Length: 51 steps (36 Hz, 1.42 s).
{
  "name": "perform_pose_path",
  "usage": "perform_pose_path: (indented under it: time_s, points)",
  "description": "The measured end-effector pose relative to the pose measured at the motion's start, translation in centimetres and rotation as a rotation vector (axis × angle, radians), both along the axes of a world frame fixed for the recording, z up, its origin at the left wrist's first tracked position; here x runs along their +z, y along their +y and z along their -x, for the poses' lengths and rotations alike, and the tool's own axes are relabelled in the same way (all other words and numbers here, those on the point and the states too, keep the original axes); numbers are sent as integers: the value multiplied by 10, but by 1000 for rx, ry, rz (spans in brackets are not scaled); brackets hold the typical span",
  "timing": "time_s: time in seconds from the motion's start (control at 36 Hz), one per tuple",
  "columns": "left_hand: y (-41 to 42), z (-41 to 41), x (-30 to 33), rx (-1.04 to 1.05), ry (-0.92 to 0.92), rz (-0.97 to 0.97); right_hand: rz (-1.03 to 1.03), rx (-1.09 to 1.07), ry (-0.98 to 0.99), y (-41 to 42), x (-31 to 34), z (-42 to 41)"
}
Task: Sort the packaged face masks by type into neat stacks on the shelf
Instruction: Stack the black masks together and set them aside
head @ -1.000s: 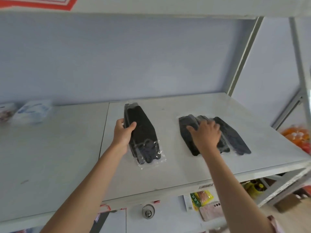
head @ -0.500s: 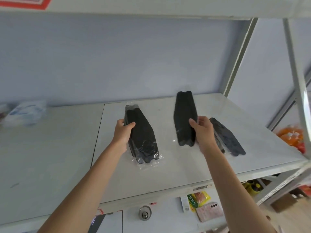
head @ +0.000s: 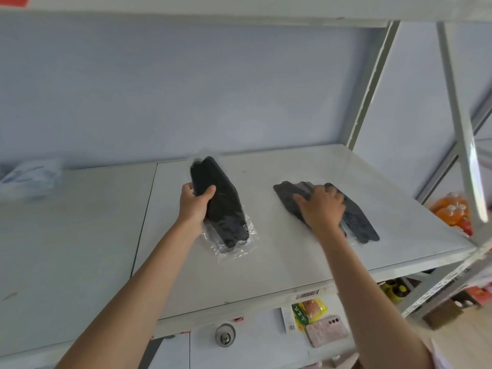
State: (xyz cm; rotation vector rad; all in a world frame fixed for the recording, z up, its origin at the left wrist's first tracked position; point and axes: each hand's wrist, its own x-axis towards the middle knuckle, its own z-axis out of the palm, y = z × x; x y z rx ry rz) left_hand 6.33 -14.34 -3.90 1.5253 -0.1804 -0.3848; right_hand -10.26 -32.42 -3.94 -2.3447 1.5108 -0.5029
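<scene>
A stack of black face masks in clear wrappers [head: 226, 209] lies on the white shelf [head: 266, 275], left of centre. My left hand [head: 195, 206] grips the stack's left side, thumb on top. To the right, a loose pile of dark mask packs [head: 359, 222] lies fanned out flat. My right hand [head: 322, 209] rests on this pile with its fingers curled over a dark grey pack [head: 283, 190] that sticks out to the left of the hand. The hand hides the middle of the pile.
Blue-and-white mask packs [head: 29, 177] lie blurred at the shelf's far left. Metal uprights [head: 372, 83] frame the right end. Below the shelf edge are a pink phone [head: 327, 330], a snack packet [head: 308, 312] and a round lock [head: 225, 334]. Orange bottles [head: 450, 209] stand at right.
Half a second ago my right hand held a black pack raised upright; now that hand is down on the right pile. My left hand has kept its grip on the left stack.
</scene>
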Motion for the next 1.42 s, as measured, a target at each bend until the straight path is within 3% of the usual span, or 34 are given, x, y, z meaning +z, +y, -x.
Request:
perform_pose_path:
  time_s: [0.08, 0.17, 0.53, 0.58, 0.64, 0.72, 0.78, 0.89, 1.06, 1.14, 1.22, 1.31, 1.42]
  points:
    - [2, -3, 0, 1, -17, -16, -69, -44, 295, -26, -2, 23]
    - [1, -4, 0, -8, -31, -44, -101, -8, 377, -34, -5, 28]
    - [7, -11, 0, -1, -30, -55, 152, 5, 37, -28, 6, 28]
    - [8, -10, 1, -1, -31, -55, 167, 31, -99, -23, 7, 31]
    - [7, -9, 1, -8, -19, -50, 34, 54, -371, -15, 10, 29]
    - [1, -4, 1, -27, 23, -57, -470, 64, -898, 13, 20, 15]
    - [-4, 2, 3, -52, 86, -43, -681, 135, -1035, 33, 16, 1]
    - [-13, 14, 8, -143, 261, 96, -527, 259, -679, 71, 0, -24]
    - [-14, 19, -6, -143, 159, -39, -410, 356, -532, 83, -12, -31]
    - [-10, 12, -11, -102, 166, -8, -222, 219, -455, 44, -9, -13]
    - [-3, 2, -13, -63, 160, -10, -16, -40, -92, -9, -2, 24]
    - [0, -3, -14, -66, 147, -26, -84, -161, 185, -43, 0, 60]
    - [-1, -3, -13, -85, 135, -36, -188, -139, 348, -58, -6, 64]
